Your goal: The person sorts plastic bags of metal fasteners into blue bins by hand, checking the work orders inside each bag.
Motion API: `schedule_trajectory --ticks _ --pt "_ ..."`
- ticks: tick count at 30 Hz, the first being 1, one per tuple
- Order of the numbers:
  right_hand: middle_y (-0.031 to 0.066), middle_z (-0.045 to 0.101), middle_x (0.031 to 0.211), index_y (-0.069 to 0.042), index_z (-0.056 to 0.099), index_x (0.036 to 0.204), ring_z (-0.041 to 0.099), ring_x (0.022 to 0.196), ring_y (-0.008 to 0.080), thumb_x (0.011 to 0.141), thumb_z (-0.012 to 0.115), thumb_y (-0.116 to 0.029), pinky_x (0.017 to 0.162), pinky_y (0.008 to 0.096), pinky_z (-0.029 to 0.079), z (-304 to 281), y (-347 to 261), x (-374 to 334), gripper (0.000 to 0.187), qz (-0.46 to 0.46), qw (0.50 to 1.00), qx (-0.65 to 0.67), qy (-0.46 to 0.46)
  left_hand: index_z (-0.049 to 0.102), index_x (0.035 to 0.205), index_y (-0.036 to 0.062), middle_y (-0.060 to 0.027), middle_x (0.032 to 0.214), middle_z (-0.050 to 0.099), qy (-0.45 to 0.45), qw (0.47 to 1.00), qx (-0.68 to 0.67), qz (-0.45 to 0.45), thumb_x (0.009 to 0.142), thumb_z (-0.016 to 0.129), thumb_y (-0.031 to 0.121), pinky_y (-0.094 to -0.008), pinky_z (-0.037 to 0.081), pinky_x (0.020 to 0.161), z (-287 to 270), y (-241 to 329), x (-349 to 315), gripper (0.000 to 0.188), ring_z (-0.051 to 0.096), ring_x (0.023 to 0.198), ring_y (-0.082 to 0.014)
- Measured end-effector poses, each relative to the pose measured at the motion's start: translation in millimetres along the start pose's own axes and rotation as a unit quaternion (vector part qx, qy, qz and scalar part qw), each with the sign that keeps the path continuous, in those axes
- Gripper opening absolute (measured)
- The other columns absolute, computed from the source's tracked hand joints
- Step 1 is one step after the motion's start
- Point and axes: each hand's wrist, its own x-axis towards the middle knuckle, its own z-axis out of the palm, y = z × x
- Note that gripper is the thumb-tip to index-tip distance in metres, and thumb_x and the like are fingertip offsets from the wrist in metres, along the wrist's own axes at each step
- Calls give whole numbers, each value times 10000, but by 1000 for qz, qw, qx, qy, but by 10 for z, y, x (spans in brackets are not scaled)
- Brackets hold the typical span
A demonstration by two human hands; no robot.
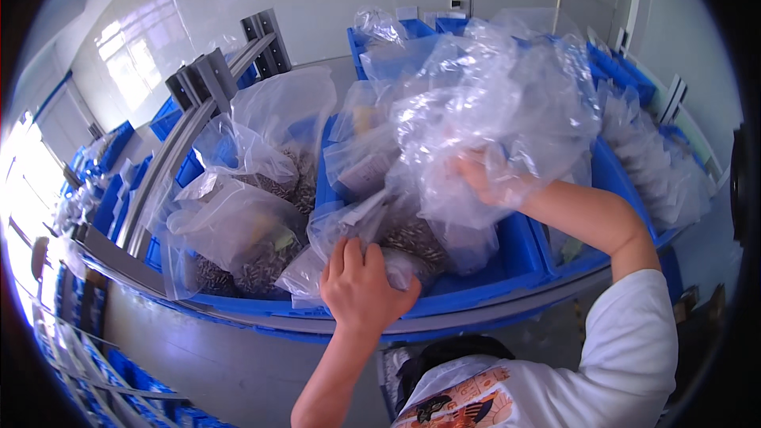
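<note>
My left hand (361,281) is at the front edge of a blue bin (507,273), its fingers curled over the crumpled plastic of a clear bag (339,230). Small dark metal parts, like screws or pins, fill an opened bag (412,239) just right of that hand. Farther up, my right hand (482,178) is closed in a large bunch of loose clear plastic bags (507,103), raised over the bin. Film covers part of its fingers. Behind it, a bag with a white label (366,174) lies in the same bin.
To the left, another blue bin holds bags of small metal parts (265,265). A metal rail (186,139) with dark uprights runs along that side. Bagged goods (662,166) fill the right side. More blue bins (626,75) stand at the back, before a grey door (590,12).
</note>
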Motion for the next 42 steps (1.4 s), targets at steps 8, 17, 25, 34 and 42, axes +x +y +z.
schedule_trajectory --ticks 8,17,25,34,42 --pt "53 512 856 -91 470 1070 504 847 170 866 402 -215 752 311 412 -487 -137 -180 249 50 934 346 75 575 786 23 -138 937 534 85 993 -80 -7 443 673 322 -388 446 730 -10 -45 -76 465 535 926 -314" --pt "47 541 772 -79 519 900 525 686 149 842 450 -229 648 291 467 -1837 32 -433 176 128 860 406 281 549 681 27 -134 878 533 56 991 -123 -22 434 674 292 -359 447 688 50 -40 27 383 539 880 -293" --pt "56 555 747 -70 536 870 546 644 167 836 452 -188 598 309 485 -2258 348 -1143 149 136 833 311 437 533 637 28 -121 822 543 76 993 -84 31 456 651 311 -346 438 611 29 -74 -43 356 558 756 -290" --pt "25 459 629 -75 519 815 461 520 150 830 450 -124 468 276 413 -1812 1453 -1866 86 290 742 300 524 519 958 -4 -192 1023 490 94 990 -28 106 601 539 502 -412 376 743 -45 -99 -43 620 497 880 -353" --pt "35 478 634 -66 516 840 469 519 142 830 439 -120 446 268 400 -1367 1829 -2508 95 182 689 461 528 492 1063 36 -165 1108 470 132 977 56 158 706 456 467 -465 295 875 -71 -43 -105 561 425 1050 -317"
